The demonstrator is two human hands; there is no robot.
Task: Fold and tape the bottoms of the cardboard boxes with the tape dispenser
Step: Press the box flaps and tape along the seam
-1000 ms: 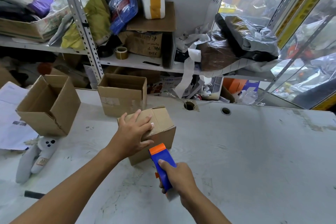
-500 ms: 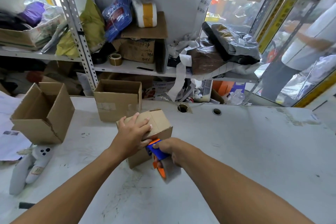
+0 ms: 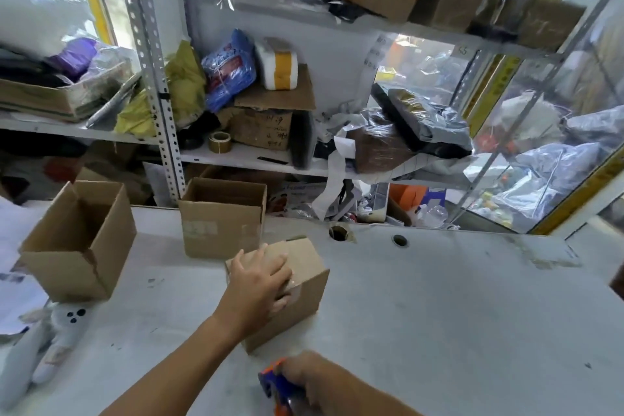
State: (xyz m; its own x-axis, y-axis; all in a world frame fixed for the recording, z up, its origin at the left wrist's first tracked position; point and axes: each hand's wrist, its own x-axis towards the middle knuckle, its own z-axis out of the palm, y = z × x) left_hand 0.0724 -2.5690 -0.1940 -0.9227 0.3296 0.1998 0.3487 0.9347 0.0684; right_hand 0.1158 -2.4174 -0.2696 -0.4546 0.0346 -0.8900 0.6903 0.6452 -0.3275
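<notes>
Head view: tape dispenser (image 3: pixel 275 388), at the box (image 3: pixel 287 287) half a second ago, is now pulled back near the bottom edge, gripped by the right hand (image 3: pixel 314 378). Tape strip seems laid over the seam. Left hand (image 3: pixel 260 284) is pressed flat, fingers spread. Bare table (image 3: pixel 456 314) is left rightward; two open boxes (image 3: pixel 223 216) stand behind, well apart.

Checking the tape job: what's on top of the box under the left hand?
The left hand lies flat on the box, and clear tape shows running over its near edge. The hand covers most of the seam, so the tape's full run is hidden.
</notes>
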